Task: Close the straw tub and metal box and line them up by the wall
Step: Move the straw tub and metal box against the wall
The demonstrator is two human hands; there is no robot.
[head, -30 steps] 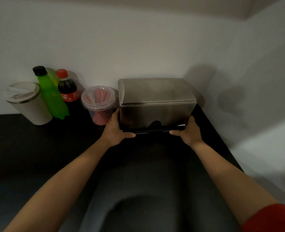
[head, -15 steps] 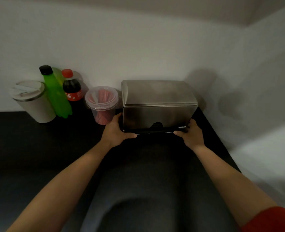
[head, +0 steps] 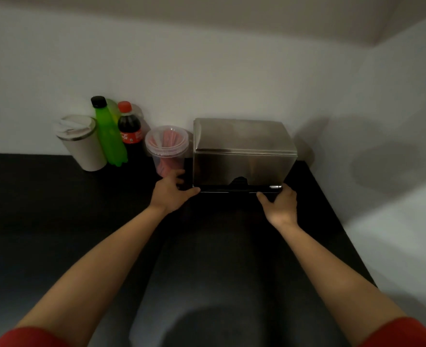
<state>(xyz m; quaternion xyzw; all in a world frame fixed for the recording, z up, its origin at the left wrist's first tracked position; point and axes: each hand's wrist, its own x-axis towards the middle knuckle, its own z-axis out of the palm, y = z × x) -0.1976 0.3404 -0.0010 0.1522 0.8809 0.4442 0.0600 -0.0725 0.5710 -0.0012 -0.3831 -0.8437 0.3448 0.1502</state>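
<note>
Brushed steel box (head: pixel 244 161), matt counter (head: pixel 56 196)

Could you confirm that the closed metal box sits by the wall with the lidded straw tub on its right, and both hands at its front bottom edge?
Not quite: in the head view the straw tub stands to the left of the metal box, not its right. The rest holds: the box is closed by the wall, with the left hand and right hand at its front bottom edge.

Dark bench (head: pixel 44 209). Along back edge, left part: white lidded cup (head: pixel 81 144), green bottle (head: pixel 110 136) with black cap, cola bottle (head: pixel 129 130) with red cap, close together.
</note>
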